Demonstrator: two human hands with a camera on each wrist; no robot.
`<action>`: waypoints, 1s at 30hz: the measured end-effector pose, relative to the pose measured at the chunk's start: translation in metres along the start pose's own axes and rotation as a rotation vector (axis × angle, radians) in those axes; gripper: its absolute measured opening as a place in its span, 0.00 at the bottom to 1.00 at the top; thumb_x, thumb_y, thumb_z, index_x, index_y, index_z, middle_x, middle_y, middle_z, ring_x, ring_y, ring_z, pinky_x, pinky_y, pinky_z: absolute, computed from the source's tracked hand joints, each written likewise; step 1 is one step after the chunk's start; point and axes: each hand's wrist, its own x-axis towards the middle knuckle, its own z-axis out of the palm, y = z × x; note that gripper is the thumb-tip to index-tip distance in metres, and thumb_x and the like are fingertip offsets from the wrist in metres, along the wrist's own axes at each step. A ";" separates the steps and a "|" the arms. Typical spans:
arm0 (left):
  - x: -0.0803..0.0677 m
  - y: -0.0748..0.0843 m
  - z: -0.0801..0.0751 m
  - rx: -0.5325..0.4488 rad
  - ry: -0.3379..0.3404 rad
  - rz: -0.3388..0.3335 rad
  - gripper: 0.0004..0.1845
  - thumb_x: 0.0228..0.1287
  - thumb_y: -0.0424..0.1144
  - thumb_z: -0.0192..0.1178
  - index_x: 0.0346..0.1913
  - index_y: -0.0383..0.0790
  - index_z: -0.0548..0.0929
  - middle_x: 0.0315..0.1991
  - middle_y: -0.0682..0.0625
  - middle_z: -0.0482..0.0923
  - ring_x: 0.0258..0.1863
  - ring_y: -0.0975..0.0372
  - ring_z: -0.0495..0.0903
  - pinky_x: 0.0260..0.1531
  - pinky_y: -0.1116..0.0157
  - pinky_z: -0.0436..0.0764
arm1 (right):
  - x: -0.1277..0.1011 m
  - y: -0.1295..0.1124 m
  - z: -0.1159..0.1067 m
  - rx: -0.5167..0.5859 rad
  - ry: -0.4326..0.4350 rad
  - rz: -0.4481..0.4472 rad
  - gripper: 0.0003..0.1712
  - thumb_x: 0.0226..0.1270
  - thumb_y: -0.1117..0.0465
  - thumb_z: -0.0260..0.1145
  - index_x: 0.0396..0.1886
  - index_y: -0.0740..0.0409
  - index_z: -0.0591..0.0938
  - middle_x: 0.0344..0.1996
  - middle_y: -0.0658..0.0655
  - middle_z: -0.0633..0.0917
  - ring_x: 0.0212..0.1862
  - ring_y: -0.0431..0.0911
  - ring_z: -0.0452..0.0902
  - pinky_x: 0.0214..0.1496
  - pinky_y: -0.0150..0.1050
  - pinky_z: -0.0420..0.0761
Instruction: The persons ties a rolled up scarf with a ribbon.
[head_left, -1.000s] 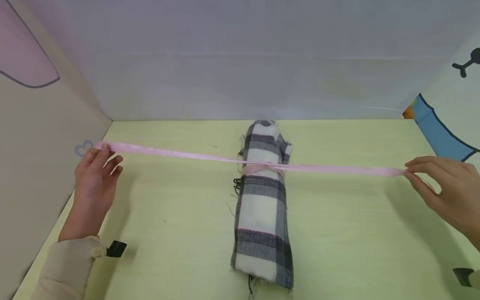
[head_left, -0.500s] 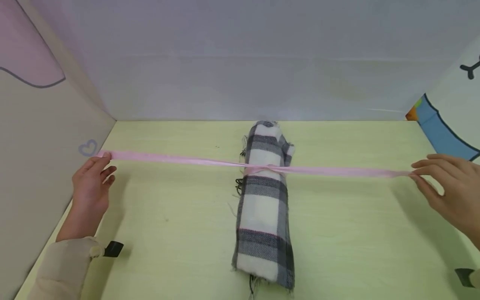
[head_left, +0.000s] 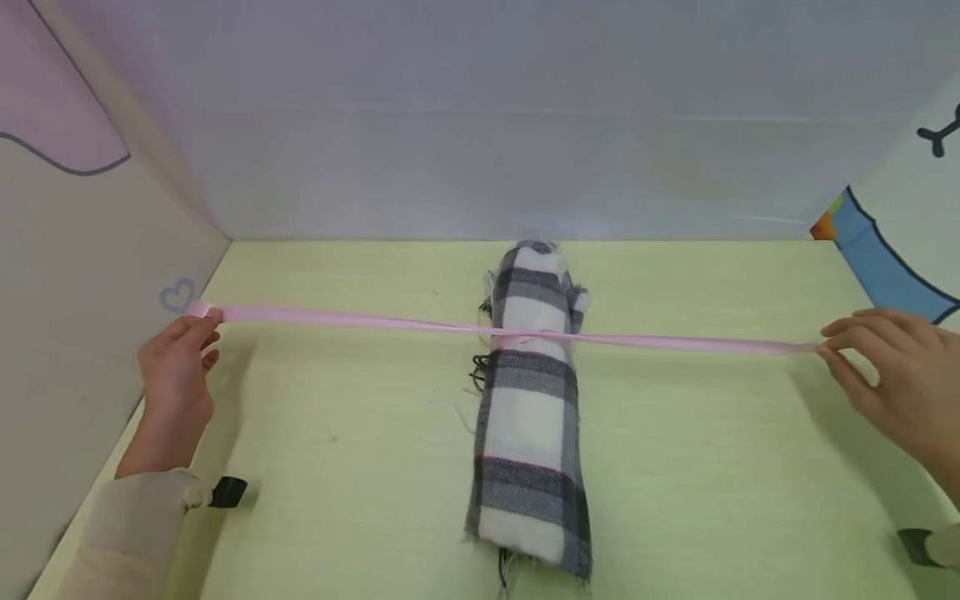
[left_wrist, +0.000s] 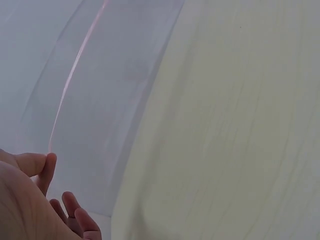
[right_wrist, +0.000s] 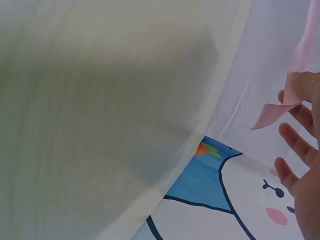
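A folded black-and-white plaid scarf [head_left: 525, 425] with frayed ends lies lengthwise in the middle of the table. Round its upper part runs a pink ribbon [head_left: 330, 317], crossed on top and stretched nearly straight to both sides. My left hand [head_left: 176, 367] pinches the left end between thumb and forefinger, as the left wrist view also shows. The other end is pinched by my right hand [head_left: 892, 375], far to the right. A short frayed ribbon tail [right_wrist: 272, 114] sticks out past the right fingers in the right wrist view. Both hands are raised above the table.
The pale yellow-green table [head_left: 337, 500] meets a grey back wall [head_left: 525, 125]. A left side panel [head_left: 75, 292] stands close to my left hand. On the right is a panel with a cartoon print [head_left: 892, 258]. Dark fringe threads [head_left: 478, 371] stick out from the scarf's left side.
The left hand has moved slightly left and down, and its lower fingers have curled in more. The ribbon has drawn narrower at the crossing. The right hand has barely moved.
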 end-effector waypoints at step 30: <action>0.017 -0.028 -0.013 1.310 -0.348 0.332 0.25 0.77 0.53 0.58 0.47 0.29 0.83 0.51 0.31 0.83 0.40 0.50 0.81 0.29 0.64 0.75 | 0.003 -0.016 0.021 0.138 -0.563 0.153 0.05 0.69 0.61 0.73 0.41 0.57 0.87 0.43 0.61 0.88 0.42 0.60 0.85 0.39 0.60 0.82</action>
